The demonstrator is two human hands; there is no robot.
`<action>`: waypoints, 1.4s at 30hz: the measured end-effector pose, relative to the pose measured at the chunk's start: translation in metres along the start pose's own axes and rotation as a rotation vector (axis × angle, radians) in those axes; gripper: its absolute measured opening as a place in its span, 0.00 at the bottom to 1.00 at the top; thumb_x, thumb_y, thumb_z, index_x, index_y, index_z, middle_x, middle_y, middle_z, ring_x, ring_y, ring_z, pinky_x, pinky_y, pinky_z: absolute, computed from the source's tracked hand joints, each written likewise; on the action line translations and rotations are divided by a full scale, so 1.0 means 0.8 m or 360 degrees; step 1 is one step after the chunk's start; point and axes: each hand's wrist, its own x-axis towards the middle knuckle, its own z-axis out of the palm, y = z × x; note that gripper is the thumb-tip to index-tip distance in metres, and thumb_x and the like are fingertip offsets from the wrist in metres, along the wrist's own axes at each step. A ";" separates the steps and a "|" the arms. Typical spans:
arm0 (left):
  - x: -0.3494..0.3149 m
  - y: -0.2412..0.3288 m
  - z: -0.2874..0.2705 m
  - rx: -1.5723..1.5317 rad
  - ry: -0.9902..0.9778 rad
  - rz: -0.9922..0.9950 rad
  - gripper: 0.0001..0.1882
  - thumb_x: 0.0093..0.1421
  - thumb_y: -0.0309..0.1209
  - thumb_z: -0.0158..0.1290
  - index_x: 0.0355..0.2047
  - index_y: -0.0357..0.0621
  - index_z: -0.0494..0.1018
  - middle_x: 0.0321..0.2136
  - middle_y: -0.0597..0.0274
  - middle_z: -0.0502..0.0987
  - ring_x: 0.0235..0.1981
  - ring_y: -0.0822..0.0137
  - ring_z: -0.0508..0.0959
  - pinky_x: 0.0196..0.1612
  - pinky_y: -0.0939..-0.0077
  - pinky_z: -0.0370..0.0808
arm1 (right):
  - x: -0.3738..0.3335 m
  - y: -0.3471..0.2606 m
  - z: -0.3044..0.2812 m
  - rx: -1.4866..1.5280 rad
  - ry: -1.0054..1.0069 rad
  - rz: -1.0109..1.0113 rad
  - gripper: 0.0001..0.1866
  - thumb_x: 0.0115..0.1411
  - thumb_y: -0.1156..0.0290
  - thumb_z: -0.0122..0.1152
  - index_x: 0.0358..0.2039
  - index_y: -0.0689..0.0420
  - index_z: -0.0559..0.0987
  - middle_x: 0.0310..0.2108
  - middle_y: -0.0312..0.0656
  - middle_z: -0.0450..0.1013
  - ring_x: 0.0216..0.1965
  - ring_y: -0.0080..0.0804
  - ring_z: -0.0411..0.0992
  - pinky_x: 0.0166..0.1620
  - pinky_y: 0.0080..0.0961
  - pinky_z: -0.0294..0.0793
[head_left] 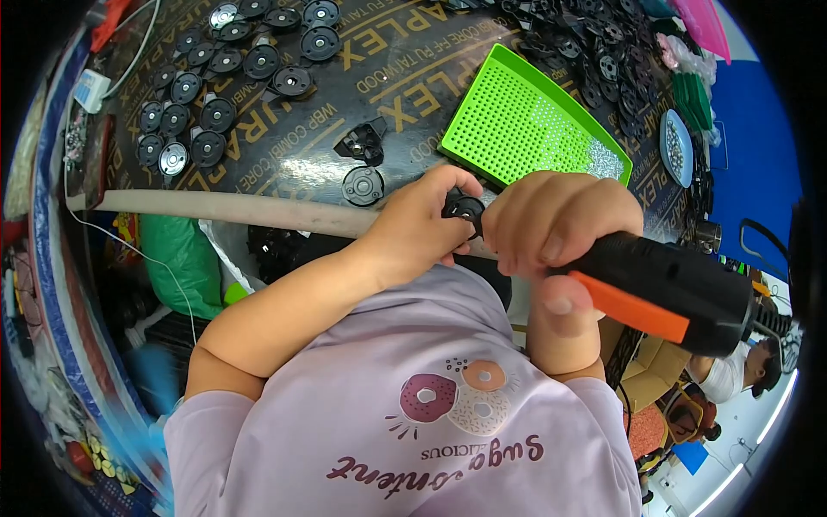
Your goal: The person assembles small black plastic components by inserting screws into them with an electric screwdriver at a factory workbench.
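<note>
Head view: left hand [422, 226] is clamped around a small black round part [465, 208] at the table edge, mid-frame. Right hand [560, 226] is wrapped tight on a black-and-orange power screwdriver [663, 297], tip aimed at that part. Looks like they're well into the batch: rows of similar black discs [215, 77] sit lined up at upper left, and a messy heap of black parts [594, 52] at upper right probably still waits. Green perforated tray [508, 121] has only a few screws left.

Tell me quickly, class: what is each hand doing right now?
Left hand: closed on a small black round part.
Right hand: closed around a black-and-orange power screwdriver.
</note>
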 end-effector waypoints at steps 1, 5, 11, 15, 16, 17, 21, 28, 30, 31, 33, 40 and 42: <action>0.000 0.000 0.000 -0.0073 -0.0043 0.0017 0.15 0.57 0.22 0.52 0.45 0.40 0.65 0.29 0.62 0.73 0.25 0.77 0.74 0.22 0.83 0.73 | 0.000 0.000 -0.001 0.0000 -0.0002 0.0000 0.15 0.54 0.63 0.66 0.31 0.54 0.68 0.19 0.35 0.67 0.19 0.29 0.67 0.26 0.29 0.71; -0.001 0.009 0.005 0.0034 0.0000 -0.0033 0.15 0.57 0.21 0.51 0.45 0.42 0.65 0.29 0.64 0.73 0.25 0.77 0.74 0.22 0.83 0.73 | 0.000 -0.003 -0.003 0.0036 0.0163 0.0008 0.14 0.55 0.62 0.64 0.31 0.54 0.68 0.19 0.35 0.66 0.19 0.28 0.66 0.25 0.28 0.70; -0.005 0.014 0.001 -0.0090 -0.0076 0.0010 0.14 0.59 0.22 0.50 0.46 0.45 0.68 0.33 0.66 0.72 0.27 0.78 0.74 0.25 0.85 0.73 | 0.002 -0.007 -0.027 0.0252 0.0382 -0.0124 0.11 0.57 0.68 0.61 0.32 0.56 0.67 0.18 0.39 0.65 0.18 0.30 0.66 0.27 0.31 0.71; -0.008 0.019 0.002 -0.0114 -0.0078 -0.0005 0.15 0.60 0.22 0.50 0.48 0.44 0.69 0.37 0.65 0.73 0.28 0.77 0.74 0.27 0.85 0.75 | -0.003 -0.004 -0.042 0.0328 0.0433 -0.0075 0.12 0.60 0.61 0.55 0.31 0.55 0.67 0.18 0.37 0.65 0.18 0.30 0.66 0.26 0.31 0.71; -0.008 0.021 0.003 -0.0107 -0.0081 0.0001 0.15 0.60 0.21 0.50 0.49 0.42 0.68 0.40 0.64 0.73 0.29 0.76 0.74 0.28 0.85 0.76 | -0.004 -0.006 -0.044 0.0328 0.0436 -0.0075 0.12 0.60 0.61 0.55 0.31 0.55 0.67 0.18 0.37 0.65 0.18 0.30 0.66 0.26 0.31 0.71; -0.008 0.021 0.003 -0.0106 -0.0081 -0.0002 0.15 0.60 0.21 0.50 0.49 0.42 0.68 0.40 0.64 0.73 0.29 0.76 0.74 0.28 0.85 0.76 | -0.005 -0.007 -0.045 0.0331 0.0418 -0.0078 0.12 0.60 0.61 0.55 0.32 0.55 0.67 0.18 0.37 0.65 0.18 0.29 0.66 0.26 0.30 0.71; -0.008 0.021 0.003 -0.0081 -0.0106 0.0017 0.12 0.61 0.24 0.51 0.46 0.40 0.71 0.37 0.65 0.74 0.30 0.76 0.75 0.28 0.85 0.75 | -0.005 -0.009 -0.044 0.0399 0.0375 -0.0091 0.12 0.60 0.60 0.55 0.32 0.55 0.68 0.19 0.37 0.66 0.19 0.28 0.67 0.26 0.30 0.72; -0.010 0.019 0.007 -0.0023 -0.0032 0.0002 0.09 0.63 0.26 0.51 0.43 0.39 0.73 0.33 0.65 0.75 0.29 0.76 0.75 0.27 0.84 0.75 | -0.006 -0.018 -0.035 0.0223 0.0439 -0.0057 0.15 0.59 0.54 0.56 0.30 0.52 0.69 0.19 0.31 0.64 0.19 0.22 0.63 0.26 0.25 0.66; -0.010 0.017 0.009 -0.0031 0.0002 0.0001 0.09 0.62 0.28 0.52 0.42 0.41 0.74 0.30 0.68 0.75 0.28 0.78 0.75 0.26 0.85 0.74 | -0.007 -0.018 -0.036 0.0207 0.0429 -0.0054 0.15 0.59 0.54 0.56 0.30 0.52 0.68 0.20 0.31 0.64 0.20 0.22 0.63 0.27 0.25 0.67; -0.010 0.016 0.009 -0.0040 0.0037 -0.0001 0.09 0.62 0.30 0.53 0.41 0.43 0.75 0.28 0.71 0.74 0.27 0.80 0.74 0.25 0.86 0.73 | -0.008 -0.018 -0.038 0.0207 0.0430 -0.0053 0.15 0.59 0.54 0.56 0.30 0.52 0.68 0.20 0.31 0.64 0.20 0.22 0.63 0.27 0.25 0.67; -0.009 0.015 0.009 -0.0031 0.0033 0.0000 0.09 0.62 0.30 0.53 0.41 0.43 0.75 0.28 0.71 0.74 0.27 0.80 0.74 0.25 0.86 0.73 | -0.008 -0.017 -0.045 0.0290 0.0395 -0.0143 0.13 0.61 0.59 0.56 0.33 0.55 0.69 0.19 0.38 0.67 0.19 0.28 0.67 0.27 0.30 0.72; -0.009 0.019 0.010 0.0033 0.0022 -0.0026 0.09 0.63 0.27 0.52 0.43 0.38 0.73 0.31 0.66 0.75 0.28 0.77 0.74 0.26 0.84 0.74 | -0.005 -0.019 -0.038 0.0185 0.0414 -0.0040 0.14 0.59 0.55 0.56 0.30 0.52 0.69 0.19 0.31 0.64 0.19 0.23 0.63 0.26 0.25 0.67; -0.009 0.020 0.010 0.0040 0.0023 -0.0027 0.09 0.63 0.27 0.52 0.43 0.38 0.73 0.31 0.66 0.75 0.28 0.77 0.74 0.26 0.84 0.74 | -0.004 -0.020 -0.040 0.0182 0.0406 -0.0006 0.14 0.59 0.55 0.56 0.30 0.52 0.69 0.19 0.32 0.64 0.19 0.23 0.63 0.26 0.25 0.67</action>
